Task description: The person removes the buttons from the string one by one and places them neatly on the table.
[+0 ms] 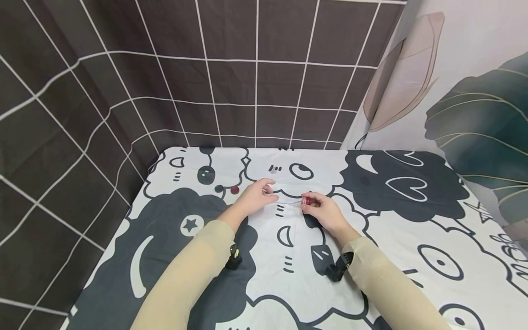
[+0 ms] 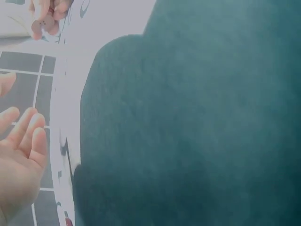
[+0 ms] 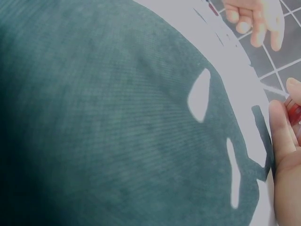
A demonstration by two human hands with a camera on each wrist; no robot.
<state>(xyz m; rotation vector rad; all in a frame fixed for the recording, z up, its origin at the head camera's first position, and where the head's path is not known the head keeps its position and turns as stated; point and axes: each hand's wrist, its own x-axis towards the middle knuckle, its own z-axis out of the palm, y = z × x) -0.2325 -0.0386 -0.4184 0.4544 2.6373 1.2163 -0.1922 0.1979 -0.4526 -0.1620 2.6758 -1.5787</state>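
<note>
In the head view my right hand (image 1: 327, 214) pinches a small red spool (image 1: 305, 200) between thumb and fingertips, just above the patterned sheet (image 1: 268, 270). The left wrist view shows the spool's pale round end (image 2: 43, 22) with small dark holes. Red also shows between the fingers in the right wrist view. My left hand (image 1: 255, 198) is a short way left of it, thumb and fingers apart and loosely bent, with nothing visible between them. A faint pale line crosses the sheet between the two hands.
On the sheet left of my left hand lie a small dark round piece (image 1: 219, 188) and a dark red round piece (image 1: 234, 189). A dark cloth (image 1: 231, 82) with a white grid hangs behind and left. A leaf-patterned curtain (image 1: 486, 119) hangs at the right.
</note>
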